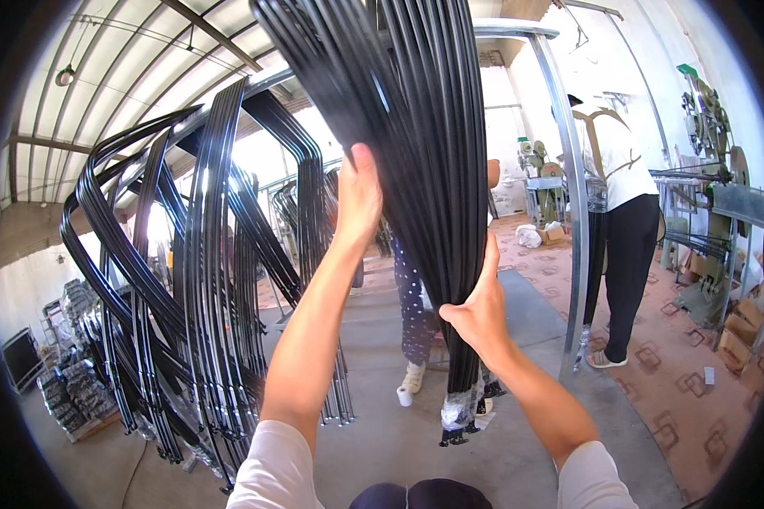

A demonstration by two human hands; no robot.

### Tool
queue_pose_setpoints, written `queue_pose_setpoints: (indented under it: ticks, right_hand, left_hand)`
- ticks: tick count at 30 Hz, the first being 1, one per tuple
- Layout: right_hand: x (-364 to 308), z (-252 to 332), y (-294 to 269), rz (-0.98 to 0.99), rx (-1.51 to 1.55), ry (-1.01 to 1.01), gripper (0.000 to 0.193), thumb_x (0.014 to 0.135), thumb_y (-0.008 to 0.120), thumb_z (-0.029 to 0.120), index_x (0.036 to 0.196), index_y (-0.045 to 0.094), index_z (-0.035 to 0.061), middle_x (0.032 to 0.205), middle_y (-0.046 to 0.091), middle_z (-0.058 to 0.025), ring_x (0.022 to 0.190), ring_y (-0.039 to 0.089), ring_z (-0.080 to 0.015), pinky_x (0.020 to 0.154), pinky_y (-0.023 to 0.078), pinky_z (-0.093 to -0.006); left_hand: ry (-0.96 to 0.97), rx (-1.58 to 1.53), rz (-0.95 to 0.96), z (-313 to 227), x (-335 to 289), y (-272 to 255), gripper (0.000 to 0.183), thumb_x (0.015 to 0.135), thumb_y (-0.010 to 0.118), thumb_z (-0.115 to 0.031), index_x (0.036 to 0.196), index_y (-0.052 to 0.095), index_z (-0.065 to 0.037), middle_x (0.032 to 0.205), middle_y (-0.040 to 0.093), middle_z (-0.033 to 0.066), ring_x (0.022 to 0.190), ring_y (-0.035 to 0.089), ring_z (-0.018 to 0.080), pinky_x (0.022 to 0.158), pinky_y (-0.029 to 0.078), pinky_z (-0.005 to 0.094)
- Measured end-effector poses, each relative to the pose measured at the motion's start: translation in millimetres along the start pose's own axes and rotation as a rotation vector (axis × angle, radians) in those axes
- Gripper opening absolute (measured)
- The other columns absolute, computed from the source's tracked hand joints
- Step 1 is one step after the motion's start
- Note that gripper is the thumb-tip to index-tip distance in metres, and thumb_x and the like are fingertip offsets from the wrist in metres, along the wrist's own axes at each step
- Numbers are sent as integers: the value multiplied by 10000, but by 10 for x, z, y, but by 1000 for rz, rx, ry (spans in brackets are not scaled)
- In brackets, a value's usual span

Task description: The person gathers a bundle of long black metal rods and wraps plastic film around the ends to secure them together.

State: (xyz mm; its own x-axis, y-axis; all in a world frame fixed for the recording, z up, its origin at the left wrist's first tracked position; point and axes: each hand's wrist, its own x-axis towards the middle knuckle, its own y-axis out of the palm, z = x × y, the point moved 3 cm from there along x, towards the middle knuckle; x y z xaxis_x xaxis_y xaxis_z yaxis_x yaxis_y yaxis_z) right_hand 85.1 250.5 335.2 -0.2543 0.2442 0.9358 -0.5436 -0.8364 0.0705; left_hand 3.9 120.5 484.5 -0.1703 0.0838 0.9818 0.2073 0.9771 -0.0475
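A thick bundle of long black tubes (pixel 437 204) hangs upright before me, its upper part fanning into two groups. My left hand (pixel 360 199) grips its left edge, thumb in front and fingers hidden behind the tubes. Lower down, my right hand (pixel 480 314) wraps around the right side with its thumb across the front. Clear plastic film (pixel 460 409) binds the bundle's lower end, where short black tips stick out. A small patch of skin shows at the right edge of the bundle; whose hand it is, I cannot tell.
Many bent black tubes (pixel 212 212) hang from a metal rack at left. A rack post (pixel 570 195) stands at right. Behind the bundle, a person in dotted trousers (pixel 414 297) is partly hidden; another person (pixel 624 187) stands near green machines (pixel 709 119). Wrapped stacks (pixel 76 394) sit far left.
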Motion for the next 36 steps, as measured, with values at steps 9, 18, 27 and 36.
queue_pose_setpoints:
  ticks: [9,18,27,36]
  right_hand:
    - [20,223,94,-3,-63,-103,928,500,573,-64,1294,93,-38,1215,319,-262,1144,330,-389,957,281,-376]
    - [-19,65,360,-43,-71,-100,928,490,608,-69,1283,129,-32,1187,341,-271,1109,350,-414,937,299,-387]
    - [-39,-147,510,-6,-59,-6,970,502,629,-29,1282,56,34,939,544,-252,862,552,-402,750,453,-382]
    - [-10,-233,351,26,70,144,880,629,661,143,1277,67,92,938,541,-253,888,548,-384,728,444,-392]
  left_hand:
    - [-218,-44,69,-31,-109,275,703,850,205,-569,1097,416,54,961,521,127,871,498,173,792,397,306]
    - [-339,-351,125,-61,-344,196,626,764,593,-409,1157,393,36,1085,487,109,998,459,178,873,368,303]
    - [-365,-294,142,-1,-491,-52,537,792,553,-398,1079,481,51,1035,555,122,962,538,193,841,424,334]
    - [-496,-477,323,817,-1518,10,588,784,594,-311,1224,347,-8,1216,438,80,1122,415,180,949,321,314]
